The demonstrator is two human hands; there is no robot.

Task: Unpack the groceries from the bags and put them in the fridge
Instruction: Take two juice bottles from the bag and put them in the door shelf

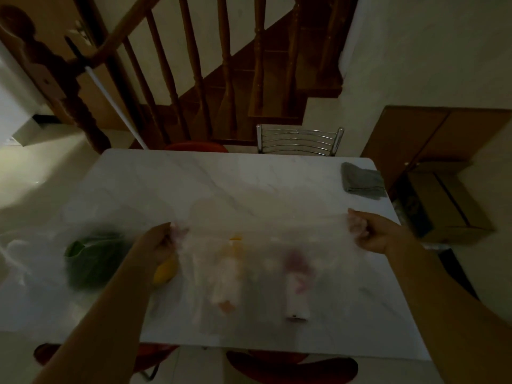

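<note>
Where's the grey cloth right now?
The grey cloth lies at the table's far right corner, beyond the right hand and near the metal chair.

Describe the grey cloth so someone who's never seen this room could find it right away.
Start at the white marble table. Go to its far right corner, beside the metal chair. The grey cloth lies folded there, the only dark, opaque thing, apart from the groceries.

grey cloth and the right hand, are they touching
Apart. The head view shows bare table between the grey cloth at the far right corner and the right hand, which grips the plastic bag.
</note>
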